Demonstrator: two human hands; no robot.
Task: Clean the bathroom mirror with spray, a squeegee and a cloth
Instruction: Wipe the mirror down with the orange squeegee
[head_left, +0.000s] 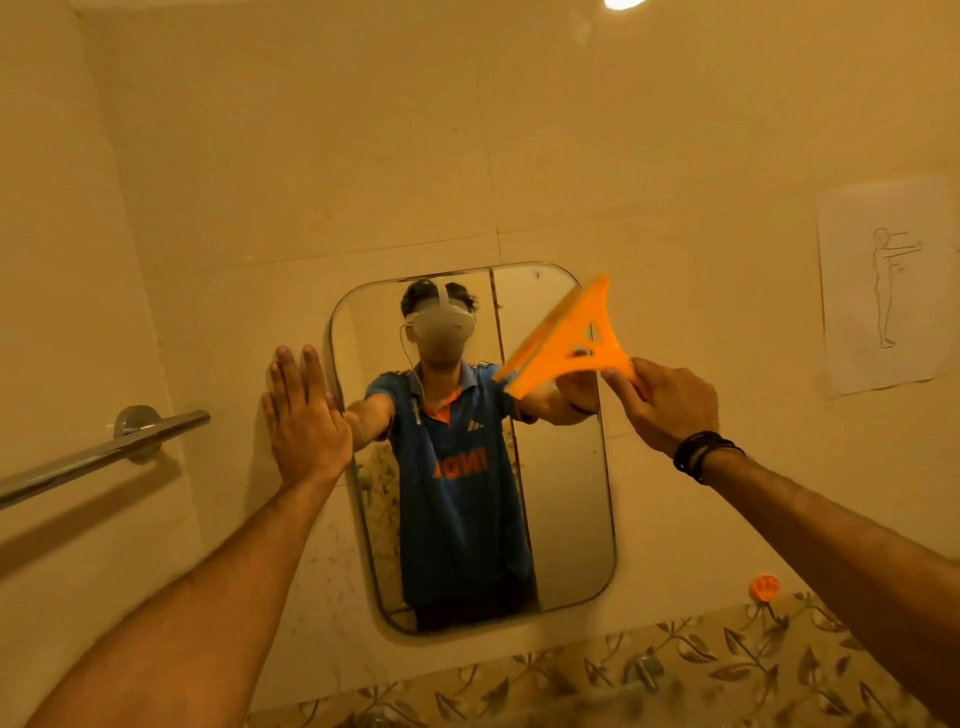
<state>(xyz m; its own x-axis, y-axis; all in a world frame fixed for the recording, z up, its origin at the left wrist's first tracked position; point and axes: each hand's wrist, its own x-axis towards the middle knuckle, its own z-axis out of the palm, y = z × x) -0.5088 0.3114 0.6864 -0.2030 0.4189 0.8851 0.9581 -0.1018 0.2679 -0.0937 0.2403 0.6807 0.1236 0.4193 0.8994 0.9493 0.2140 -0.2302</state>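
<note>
While the left hand (304, 415) presses flat with straight fingers on the wall beside the rounded rectangular wall mirror (561, 519), the right hand (667, 402) grips the orange plastic squeegee (563, 340), whose blade lies against the mirror's upper right corner.

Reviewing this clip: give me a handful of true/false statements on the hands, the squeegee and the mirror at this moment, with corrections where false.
1. The right hand grips the orange squeegee by its handle. True.
2. The squeegee's blade lies at the mirror's bottom edge. False: it is at the upper right part of the mirror.
3. The left hand lies flat with straight fingers at the mirror's left edge. True.
4. The left hand holds a cloth. False: it holds nothing; no cloth is in view.
5. A metal towel bar is mounted on the wall to the mirror's right. False: it is to the left; a paper sheet with a figure drawing hangs on the right.
</note>
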